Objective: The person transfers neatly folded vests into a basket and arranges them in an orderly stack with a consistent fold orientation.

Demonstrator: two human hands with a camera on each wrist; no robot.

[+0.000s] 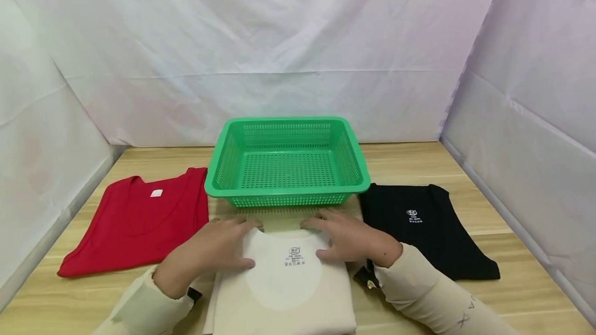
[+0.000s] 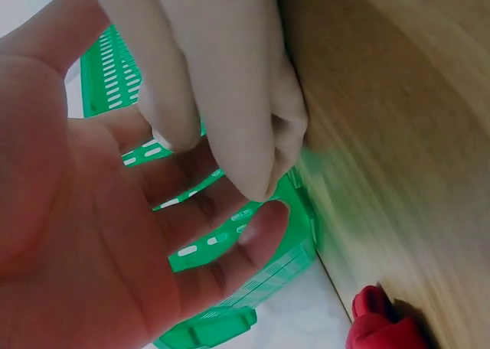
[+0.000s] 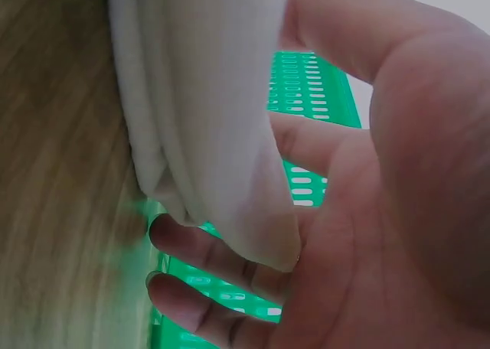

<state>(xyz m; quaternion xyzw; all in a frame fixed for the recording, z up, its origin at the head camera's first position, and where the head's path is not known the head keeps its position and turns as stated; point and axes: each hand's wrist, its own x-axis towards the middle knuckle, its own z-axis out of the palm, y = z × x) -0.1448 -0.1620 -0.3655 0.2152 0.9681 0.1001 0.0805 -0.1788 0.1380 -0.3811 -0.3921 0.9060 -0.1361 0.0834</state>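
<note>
A folded cream tank top (image 1: 284, 293), with a black printed label inside its pale neck, lies at the front middle of the table. My left hand (image 1: 214, 249) holds its left shoulder strap, thumb on top and fingers round the far side. At the other shoulder strap, my right hand (image 1: 351, 237) holds the cloth in the same way. Both wrist views show the layered cream fabric (image 2: 230, 73) between thumb and fingers, with the palms (image 3: 344, 242) clear of the cloth. Just beyond the hands stands a green plastic basket (image 1: 287, 190) with nothing in it.
A red tank top (image 1: 144, 221) lies flat on the wooden table (image 1: 484, 206) to the left. On the right is a black tank top (image 1: 433, 237), partly behind my right forearm. White cloth walls (image 1: 288, 40) enclose the back and both sides.
</note>
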